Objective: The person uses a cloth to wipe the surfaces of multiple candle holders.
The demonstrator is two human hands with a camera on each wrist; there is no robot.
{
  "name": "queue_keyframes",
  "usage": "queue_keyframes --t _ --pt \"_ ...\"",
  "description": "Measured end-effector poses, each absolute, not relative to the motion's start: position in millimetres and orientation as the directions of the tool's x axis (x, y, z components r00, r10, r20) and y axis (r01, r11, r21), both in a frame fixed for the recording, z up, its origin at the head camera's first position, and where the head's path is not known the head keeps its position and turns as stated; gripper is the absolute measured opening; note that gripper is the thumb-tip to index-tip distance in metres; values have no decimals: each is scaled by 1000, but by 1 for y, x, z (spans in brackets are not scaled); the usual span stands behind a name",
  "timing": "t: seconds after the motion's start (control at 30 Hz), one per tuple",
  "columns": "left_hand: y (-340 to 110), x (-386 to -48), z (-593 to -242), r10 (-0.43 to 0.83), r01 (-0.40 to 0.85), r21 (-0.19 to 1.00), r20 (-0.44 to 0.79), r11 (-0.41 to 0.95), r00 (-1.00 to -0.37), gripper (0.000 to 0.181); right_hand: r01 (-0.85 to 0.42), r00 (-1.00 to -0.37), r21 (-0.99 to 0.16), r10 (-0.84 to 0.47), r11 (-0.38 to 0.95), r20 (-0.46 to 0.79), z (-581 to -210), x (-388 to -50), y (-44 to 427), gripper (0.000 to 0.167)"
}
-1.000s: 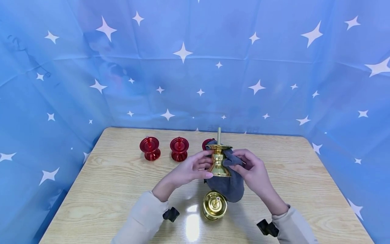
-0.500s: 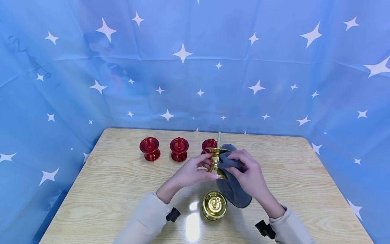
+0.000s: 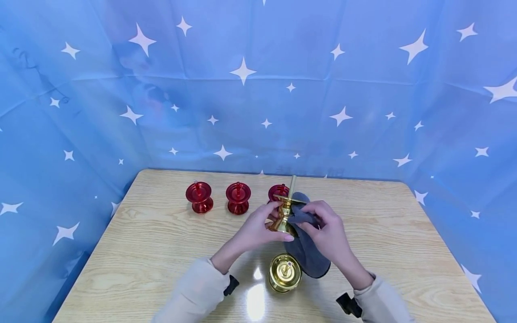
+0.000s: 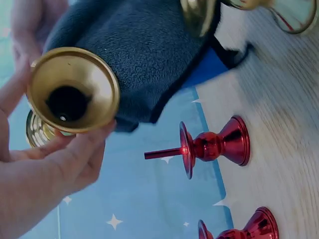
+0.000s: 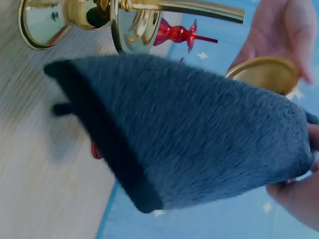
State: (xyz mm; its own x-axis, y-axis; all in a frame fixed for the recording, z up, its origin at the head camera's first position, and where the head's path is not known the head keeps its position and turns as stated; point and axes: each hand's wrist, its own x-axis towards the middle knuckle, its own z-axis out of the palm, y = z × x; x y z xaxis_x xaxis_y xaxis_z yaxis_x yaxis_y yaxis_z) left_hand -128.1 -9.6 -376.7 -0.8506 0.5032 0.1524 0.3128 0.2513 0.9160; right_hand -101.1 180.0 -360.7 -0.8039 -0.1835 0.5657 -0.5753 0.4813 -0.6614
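Observation:
My left hand (image 3: 256,229) grips a shiny gold candlestick (image 3: 285,211) above the table, thumb at its base and fingers round its far side. It leans slightly, its pin pointing up. In the left wrist view its hollow base (image 4: 102,82) faces the camera. My right hand (image 3: 329,226) pinches a dark grey cloth (image 3: 308,251) against the candlestick's right side. The cloth hangs down below that hand and fills much of the right wrist view. A second gold candlestick (image 3: 284,274) stands upright on the table, just below the cloth.
Three red candlesticks stand in a row toward the back: a left one (image 3: 199,193), a middle one (image 3: 238,193) and a right one (image 3: 278,190), partly hidden behind the held candlestick. The wooden table (image 3: 141,251) ends at a blue star-patterned curtain (image 3: 242,112).
The held candlestick has come slightly lower and left, and tilted. The right hand has shifted a little left with the cloth, whose hanging part swung to the right. The standing candlesticks have stayed put.

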Motion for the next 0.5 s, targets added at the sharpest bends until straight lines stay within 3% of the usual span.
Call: queue_keyframes --t 0.07,0.13,0.33,0.5 --pt "-9 -128 -377 497 363 881 180 302 -849 73 -608 -765 -583 -203 539 611 -360 -100 178 32" --pt "-10 -129 -376 511 333 900 153 281 -846 72 -620 -751 -555 -216 554 624 -360 -100 178 33" --pt "-22 -131 -370 606 58 998 27 31 -795 69 -509 -861 -795 -171 331 480 -362 -102 188 31" --pt "-25 -132 -370 648 22 998 53 -56 -760 67 -425 -904 -868 -170 258 392 -365 -104 194 26"
